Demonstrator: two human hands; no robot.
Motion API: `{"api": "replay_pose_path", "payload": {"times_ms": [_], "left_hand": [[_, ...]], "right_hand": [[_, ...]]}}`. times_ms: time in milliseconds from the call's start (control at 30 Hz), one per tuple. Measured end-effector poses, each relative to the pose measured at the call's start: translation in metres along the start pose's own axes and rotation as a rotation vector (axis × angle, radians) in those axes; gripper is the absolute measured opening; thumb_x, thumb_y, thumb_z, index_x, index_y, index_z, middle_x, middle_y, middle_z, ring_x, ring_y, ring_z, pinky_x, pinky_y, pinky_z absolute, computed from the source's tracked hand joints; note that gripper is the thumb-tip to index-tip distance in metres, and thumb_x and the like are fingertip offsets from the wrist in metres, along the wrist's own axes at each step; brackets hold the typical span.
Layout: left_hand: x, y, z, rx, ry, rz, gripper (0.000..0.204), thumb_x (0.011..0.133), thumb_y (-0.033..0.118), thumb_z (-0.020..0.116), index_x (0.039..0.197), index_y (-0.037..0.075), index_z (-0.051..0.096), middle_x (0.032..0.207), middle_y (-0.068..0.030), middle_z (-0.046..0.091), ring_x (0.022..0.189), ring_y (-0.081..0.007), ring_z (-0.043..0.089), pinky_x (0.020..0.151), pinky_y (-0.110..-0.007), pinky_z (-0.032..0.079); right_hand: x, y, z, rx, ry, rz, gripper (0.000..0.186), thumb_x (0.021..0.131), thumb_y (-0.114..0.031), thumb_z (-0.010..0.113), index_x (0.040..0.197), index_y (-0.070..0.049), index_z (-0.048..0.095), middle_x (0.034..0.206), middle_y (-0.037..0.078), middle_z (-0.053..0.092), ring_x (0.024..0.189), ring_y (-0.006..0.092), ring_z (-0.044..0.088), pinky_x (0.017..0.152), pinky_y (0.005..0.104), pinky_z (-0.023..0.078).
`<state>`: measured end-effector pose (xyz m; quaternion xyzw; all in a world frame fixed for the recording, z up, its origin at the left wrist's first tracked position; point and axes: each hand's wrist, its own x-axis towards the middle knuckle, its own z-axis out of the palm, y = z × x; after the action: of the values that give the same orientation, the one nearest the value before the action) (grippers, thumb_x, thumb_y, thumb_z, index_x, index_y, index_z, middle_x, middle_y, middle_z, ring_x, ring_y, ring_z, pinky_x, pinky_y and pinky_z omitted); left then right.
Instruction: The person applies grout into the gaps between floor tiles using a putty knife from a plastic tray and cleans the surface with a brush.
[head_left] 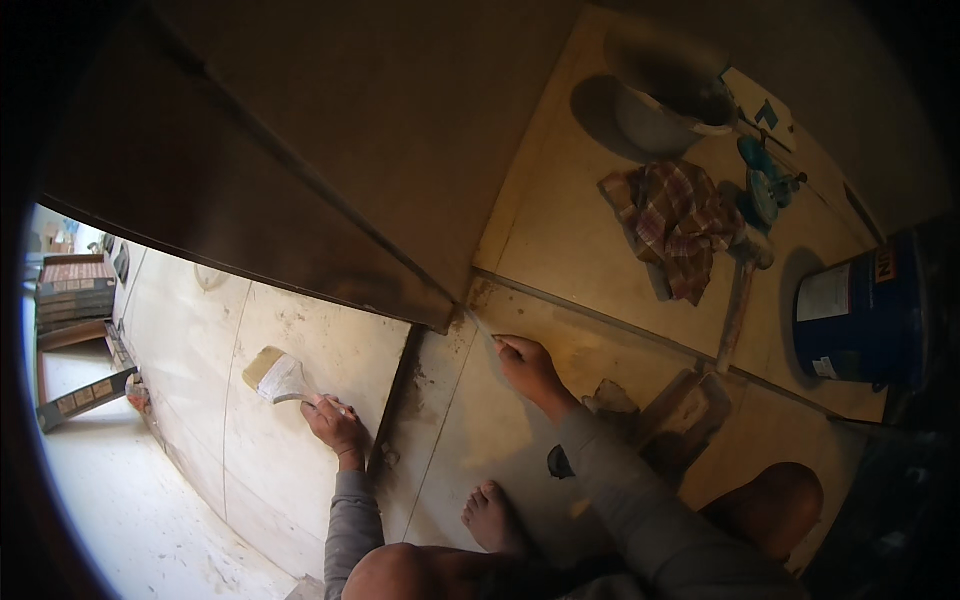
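Observation:
My left hand (336, 424) is closed round the handle of a wide paintbrush (277, 378) with pale bristles. The brush points away to the left, over the light tiled floor (190, 380). My right hand (530, 372) is closed on a thin, pale tool (480, 322), whose kind I cannot make out. Its tip reaches toward the lower corner of a dark panel (440, 315), close to a joint in the floor. Fingers cover most of the thin tool.
A crumpled plaid cloth (680, 225) lies at the far right, near a pale bucket (650, 125) and a teal tool (760, 190). A dark blue bucket (855, 320) stands right. By my right forearm lie a block-like piece (690, 410) and a small dark piece (560, 462). Stacked boxes (75, 300) stand far left.

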<state>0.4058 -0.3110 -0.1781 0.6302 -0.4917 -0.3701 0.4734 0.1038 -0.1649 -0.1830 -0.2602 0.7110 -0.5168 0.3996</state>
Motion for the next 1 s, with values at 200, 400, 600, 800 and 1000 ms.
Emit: {"api": "replay_pose_path", "payload": {"times_ms": [200,400,600,800,1000], "left_hand": [[-0.003,0.007,0.008,-0.116,0.004,-0.051,0.019,0.098,0.024,0.042,0.094,0.005,0.042,0.069,-0.0048,0.052,0.048,-0.0110,0.046,0.042,-0.025,0.041],[-0.002,0.004,-0.002,-0.162,-0.022,-0.055,0.019,0.098,0.024,0.043,0.095,0.005,0.042,0.070,-0.0053,0.052,0.048,-0.0108,0.045,0.042,-0.025,0.041],[-0.004,0.009,0.005,-0.126,0.023,-0.060,0.020,0.098,0.024,0.042,0.094,0.005,0.042,0.070,-0.0055,0.051,0.048,-0.0111,0.045,0.041,-0.025,0.040],[-0.005,0.013,0.001,-0.115,-0.012,-0.070,0.021,0.099,0.025,0.041,0.095,0.004,0.043,0.071,-0.0055,0.052,0.048,-0.0114,0.046,0.042,-0.025,0.041],[-0.003,0.004,0.004,-0.113,-0.014,-0.058,0.020,0.099,0.024,0.042,0.093,0.005,0.042,0.068,-0.0049,0.052,0.049,-0.0110,0.046,0.042,-0.024,0.040]], "right_hand": [[0.013,-0.035,0.001,0.363,-0.044,0.352,0.028,0.096,-0.026,0.050,0.078,-0.006,0.058,0.059,-0.002,0.048,0.050,0.0087,0.044,0.046,0.0274,0.038],[-0.023,-0.016,0.012,0.182,-0.122,0.219,0.028,0.098,-0.031,0.049,0.101,-0.005,0.059,0.066,-0.001,0.050,0.048,0.0080,0.043,0.042,0.0245,0.036],[-0.028,-0.040,0.026,0.308,-0.083,0.369,0.032,0.099,-0.028,0.048,0.110,-0.002,0.064,0.068,0.000,0.052,0.054,0.0063,0.047,0.044,0.0239,0.037],[-0.040,-0.005,0.009,-0.080,0.042,0.018,0.031,0.094,-0.024,0.054,0.112,-0.002,0.066,0.101,0.017,0.069,0.095,0.0269,0.067,0.081,0.0341,0.051],[0.003,-0.020,-0.007,-0.205,-0.054,-0.051,0.030,0.093,-0.021,0.055,0.111,0.000,0.066,0.102,0.018,0.070,0.096,0.0279,0.067,0.083,0.0335,0.051]]}}
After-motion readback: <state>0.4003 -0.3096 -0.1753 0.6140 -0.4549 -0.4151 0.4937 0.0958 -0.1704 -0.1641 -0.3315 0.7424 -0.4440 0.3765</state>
